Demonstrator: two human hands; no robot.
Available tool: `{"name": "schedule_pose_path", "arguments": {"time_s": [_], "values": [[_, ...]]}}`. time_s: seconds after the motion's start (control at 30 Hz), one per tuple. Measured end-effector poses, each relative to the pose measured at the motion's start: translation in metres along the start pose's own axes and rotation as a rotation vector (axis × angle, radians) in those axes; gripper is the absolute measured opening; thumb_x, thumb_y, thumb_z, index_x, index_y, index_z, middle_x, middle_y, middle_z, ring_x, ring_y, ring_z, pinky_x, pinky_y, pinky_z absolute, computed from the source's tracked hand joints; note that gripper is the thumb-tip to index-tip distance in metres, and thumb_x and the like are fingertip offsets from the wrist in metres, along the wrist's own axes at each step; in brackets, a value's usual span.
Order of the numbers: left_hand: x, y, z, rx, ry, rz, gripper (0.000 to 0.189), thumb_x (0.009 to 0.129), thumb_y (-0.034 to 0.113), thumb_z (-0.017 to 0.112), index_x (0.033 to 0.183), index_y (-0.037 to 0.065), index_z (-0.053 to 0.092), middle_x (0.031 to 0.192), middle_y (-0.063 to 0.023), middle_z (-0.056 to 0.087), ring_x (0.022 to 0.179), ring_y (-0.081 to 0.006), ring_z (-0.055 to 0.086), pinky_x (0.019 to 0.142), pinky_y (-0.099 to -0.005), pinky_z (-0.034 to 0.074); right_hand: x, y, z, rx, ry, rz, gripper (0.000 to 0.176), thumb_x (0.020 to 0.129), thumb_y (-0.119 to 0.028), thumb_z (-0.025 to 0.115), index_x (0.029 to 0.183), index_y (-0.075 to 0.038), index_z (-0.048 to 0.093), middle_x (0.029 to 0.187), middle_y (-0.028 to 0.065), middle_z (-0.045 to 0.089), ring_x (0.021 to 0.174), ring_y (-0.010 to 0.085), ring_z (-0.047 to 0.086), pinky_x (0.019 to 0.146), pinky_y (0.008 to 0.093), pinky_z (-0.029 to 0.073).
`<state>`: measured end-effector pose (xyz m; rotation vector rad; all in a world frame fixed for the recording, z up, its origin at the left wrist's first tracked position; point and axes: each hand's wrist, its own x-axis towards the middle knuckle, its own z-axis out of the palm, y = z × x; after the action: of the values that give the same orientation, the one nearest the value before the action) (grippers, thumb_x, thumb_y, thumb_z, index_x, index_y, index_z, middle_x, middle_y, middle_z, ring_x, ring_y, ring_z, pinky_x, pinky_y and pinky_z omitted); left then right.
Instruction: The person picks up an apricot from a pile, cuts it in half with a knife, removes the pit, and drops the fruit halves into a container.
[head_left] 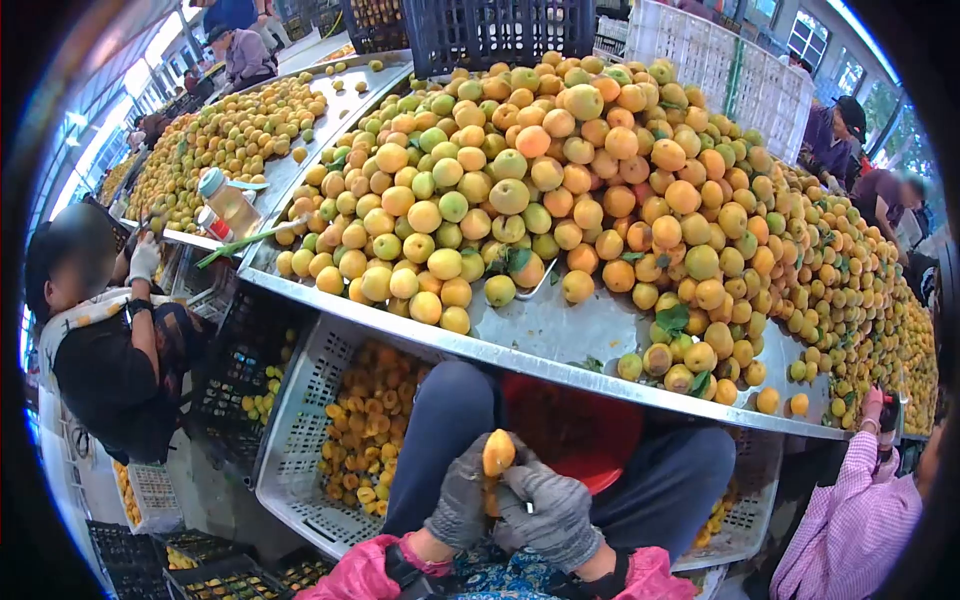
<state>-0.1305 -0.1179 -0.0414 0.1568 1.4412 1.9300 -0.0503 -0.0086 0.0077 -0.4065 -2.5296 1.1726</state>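
Both of my hands wear grey knit gloves and meet in front of my lap. My left hand (459, 500) is closed around an orange-yellow fruit (498, 453), which shows above its fingertips. My right hand (552, 510) presses against the fruit from the other side, its fingers curled. A small pale piece of something shows at the right fingers, too small to name. Just behind the hands, a red basin (600, 440) sits between my knees. Beyond it, a large heap of yellow, orange and green fruit (510, 197) covers much of a metal table (560, 330).
A white crate (290, 450) of cut fruit stands left of my legs, another crate (745, 510) right. Black crates (500, 35) stand behind the heap. A bottle (232, 205) is on the table's left. A person in black (105, 350) is at left, a pink checked sleeve (850, 510) at right.
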Motion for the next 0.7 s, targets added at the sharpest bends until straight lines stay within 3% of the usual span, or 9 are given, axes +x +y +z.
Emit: {"name": "schedule_pose_path", "arguments": {"time_s": [0.07, 0.13, 0.17, 0.23, 0.3, 0.4, 0.47, 0.6, 0.7], "values": [[0.001, 0.016, -0.015, 0.282, -0.030, 0.015, 0.040, 0.091, 0.035, 0.053, 0.116, 0.003, 0.057, 0.104, -0.0109, 0.064, 0.098, -0.0214, 0.062, 0.089, -0.0335, 0.049, 0.007, 0.009, 0.010, 0.272, -0.047, -0.035, 0.024, 0.080, -0.021, 0.070, 0.098, -0.006, 0.068, 0.082, 0.0158, 0.066, 0.072, 0.0306, 0.065, 0.061, 0.0373, 0.052], [-0.005, 0.063, -0.021, 1.081, 0.017, 0.445, 0.034, 0.091, 0.033, 0.053, 0.106, 0.003, 0.058, 0.092, -0.0101, 0.065, 0.076, -0.0251, 0.064, 0.070, -0.0337, 0.054, 0.011, -0.006, -0.007, 0.408, -0.117, 0.044, 0.022, 0.079, -0.019, 0.072, 0.095, -0.005, 0.068, 0.078, 0.0144, 0.065, 0.068, 0.0280, 0.065, 0.060, 0.0348, 0.051], [0.003, 0.071, -0.029, 0.542, 0.161, 0.157, 0.032, 0.091, 0.033, 0.052, 0.103, 0.004, 0.057, 0.088, -0.0093, 0.064, 0.069, -0.0220, 0.062, 0.063, -0.0324, 0.054, 0.013, -0.014, -0.019, 0.462, -0.125, 0.088, 0.022, 0.077, -0.018, 0.074, 0.094, -0.004, 0.068, 0.078, 0.0138, 0.065, 0.067, 0.0261, 0.065, 0.061, 0.0338, 0.051], [-0.009, 0.088, -0.069, -0.057, 0.138, 0.192, 0.032, 0.097, 0.035, 0.049, 0.099, 0.004, 0.061, 0.083, -0.0013, 0.060, 0.070, -0.0126, 0.057, 0.063, -0.0301, 0.048, 0.012, -0.004, -0.033, 0.496, -0.038, 0.084, 0.019, 0.074, -0.014, 0.078, 0.088, -0.004, 0.069, 0.076, 0.0115, 0.065, 0.064, 0.0206, 0.063, 0.061, 0.0311, 0.050], [-0.004, 0.099, -0.106, 0.488, 0.513, 0.258, 0.030, 0.096, 0.029, 0.052, 0.104, 0.001, 0.061, 0.090, -0.0062, 0.062, 0.083, -0.0159, 0.059, 0.076, -0.0301, 0.047, 0.007, 0.016, -0.044, 0.405, -0.065, 0.191, 0.023, 0.077, -0.017, 0.075, 0.095, -0.005, 0.067, 0.079, 0.0122, 0.066, 0.068, 0.0228, 0.065, 0.063, 0.0324, 0.051], [0.014, 0.108, -0.123, 1.230, 0.583, 0.474, 0.028, 0.092, 0.014, 0.057, 0.114, -0.003, 0.058, 0.103, -0.0110, 0.064, 0.094, -0.0202, 0.059, 0.086, -0.0326, 0.046, -0.001, 0.050, -0.053, 0.085, -0.232, 0.313, 0.032, 0.081, -0.018, 0.071, 0.108, -0.004, 0.062, 0.082, 0.0133, 0.066, 0.073, 0.0248, 0.066, 0.065, 0.0336, 0.051], [0.037, 0.128, -0.086, 1.220, 0.540, 0.540, 0.028, 0.088, 0.006, 0.059, 0.115, -0.003, 0.058, 0.105, -0.0120, 0.064, 0.100, -0.0205, 0.059, 0.089, -0.0317, 0.046, -0.005, 0.062, -0.057, -0.094, -0.364, 0.419, 0.037, 0.083, -0.019, 0.068, 0.116, -0.003, 0.058, 0.083, 0.0140, 0.065, 0.075, 0.0259, 0.067, 0.066, 0.0343, 0.051], [0.119, 0.128, -0.016, 1.028, 0.034, 0.537, 0.034, 0.086, 0.007, 0.063, 0.118, -0.002, 0.057, 0.104, -0.0110, 0.065, 0.095, -0.0206, 0.062, 0.085, -0.0319, 0.048, -0.007, 0.060, -0.078, 0.263, -0.194, 0.202, 0.039, 0.090, -0.021, 0.060, 0.123, -0.002, 0.052, 0.077, 0.0108, 0.063, 0.066, 0.0200, 0.064, 0.058, 0.0312, 0.051], [0.195, 0.098, 0.046, 1.190, -0.121, 0.618, 0.035, 0.085, 0.020, 0.066, 0.113, 0.001, 0.059, 0.098, -0.0145, 0.065, 0.092, -0.0298, 0.064, 0.080, -0.0376, 0.051, -0.011, 0.076, -0.081, 0.324, -0.103, 0.157, 0.039, 0.093, -0.019, 0.056, 0.129, -0.005, 0.049, 0.091, 0.0164, 0.066, 0.078, 0.0339, 0.066, 0.064, 0.0376, 0.051]]}}
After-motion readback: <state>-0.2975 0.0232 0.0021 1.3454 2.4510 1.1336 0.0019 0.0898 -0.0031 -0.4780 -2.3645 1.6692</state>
